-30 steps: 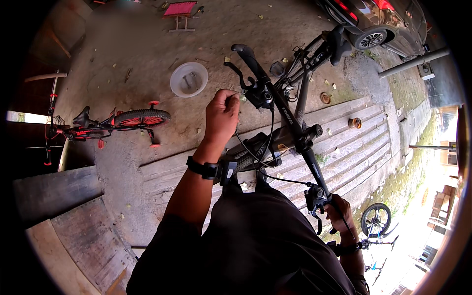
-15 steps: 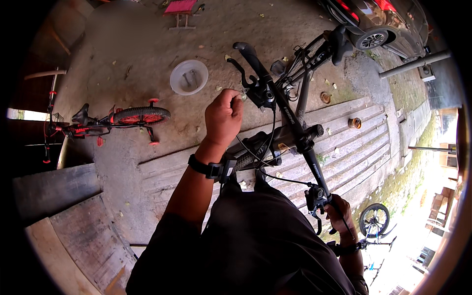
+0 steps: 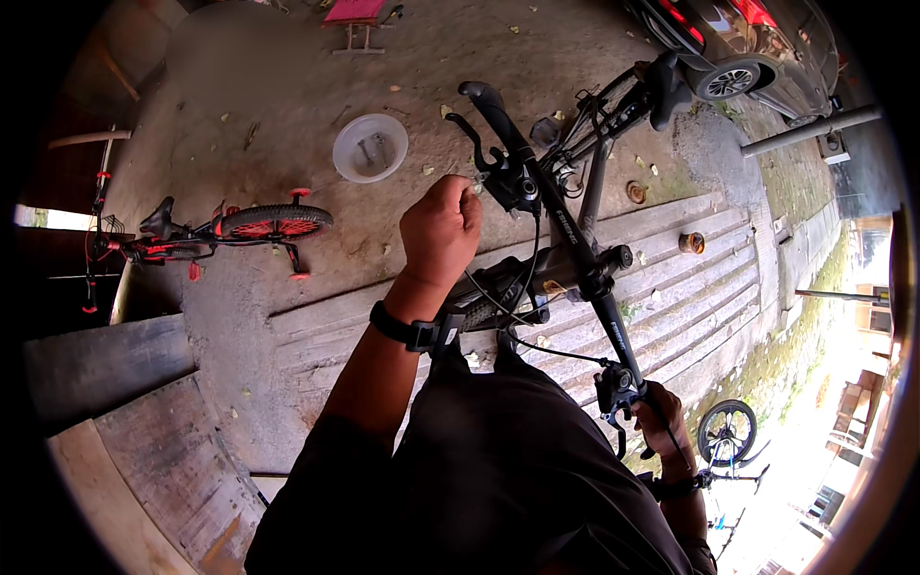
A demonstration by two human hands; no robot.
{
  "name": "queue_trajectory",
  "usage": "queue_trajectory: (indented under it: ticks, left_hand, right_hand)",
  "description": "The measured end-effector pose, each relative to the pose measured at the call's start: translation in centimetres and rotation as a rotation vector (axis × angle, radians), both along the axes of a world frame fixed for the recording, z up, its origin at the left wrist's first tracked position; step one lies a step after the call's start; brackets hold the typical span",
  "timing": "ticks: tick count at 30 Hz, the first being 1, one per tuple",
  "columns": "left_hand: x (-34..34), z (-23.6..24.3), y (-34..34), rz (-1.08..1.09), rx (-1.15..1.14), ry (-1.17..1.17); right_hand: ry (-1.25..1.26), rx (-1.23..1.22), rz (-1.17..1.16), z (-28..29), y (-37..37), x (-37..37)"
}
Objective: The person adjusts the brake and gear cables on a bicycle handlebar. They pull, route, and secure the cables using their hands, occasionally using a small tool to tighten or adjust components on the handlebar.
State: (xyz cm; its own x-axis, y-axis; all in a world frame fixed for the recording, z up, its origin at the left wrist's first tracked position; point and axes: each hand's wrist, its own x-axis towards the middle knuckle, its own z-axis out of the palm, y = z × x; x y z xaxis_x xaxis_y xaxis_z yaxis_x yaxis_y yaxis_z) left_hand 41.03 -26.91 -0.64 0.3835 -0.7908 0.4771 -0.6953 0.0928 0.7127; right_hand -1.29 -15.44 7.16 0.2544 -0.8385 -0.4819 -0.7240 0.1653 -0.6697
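Observation:
A black bicycle handlebar [image 3: 573, 225] runs slantwise in front of me, from upper left to lower right. My right hand [image 3: 661, 419] is wrapped round the handlebar's near right end, by the right brake lever [image 3: 619, 436]. My left hand [image 3: 441, 233] is closed in a pinch just left of the left brake and shifter unit [image 3: 515, 184]. A tiny pale glint shows at its fingertips, too small to name. The left handlebar grip [image 3: 489, 107] is free of any hand. Black cables [image 3: 561, 352] loop below the bar. The saddle [image 3: 667, 91] lies farther back.
A red and black child's bicycle [image 3: 273, 224] stands at left. A white basin [image 3: 370, 149] with items inside sits on the ground, beyond it a pink-topped stool [image 3: 355, 11]. A car [image 3: 743, 57] is parked at upper right. Concrete strips [image 3: 671, 278] cross the ground; another bicycle wheel [image 3: 726, 433] is at right.
My left hand has shifted very slightly right and its wrist has turned a little, still beside the brake and shifter unit. My right hand keeps its hold on the bar.

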Motion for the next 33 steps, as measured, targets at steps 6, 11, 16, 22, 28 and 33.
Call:
queue_trajectory:
  ticks: [6,11,16,22,28,33]
  left_hand:
    - [0.3,0.1,-0.3,-0.010,0.019,-0.125]
    - [0.5,-1.3,-0.2,-0.039,0.076,-0.182]
    - [1.3,-2.5,0.3,0.063,0.049,-0.062]
    - [2.9,-2.2,3.7,-0.028,0.172,0.861]
    - [4.7,-0.5,11.0,-0.354,0.423,1.270]
    - [3.4,-0.5,14.2,-0.511,0.416,1.405]
  right_hand:
    - [-0.010,0.012,-0.020,0.2,-0.1,0.3]
    - [-0.002,0.028,-0.024,0.5,-0.1,0.7]
    - [-0.009,0.014,0.006,0.5,-0.3,0.4]
    - [-0.004,-0.031,0.034,0.4,-0.2,0.5]
    - [-0.013,-0.030,0.027,0.5,-0.2,0.5]
    - [0.003,0.009,0.008,1.1,-0.3,1.0]
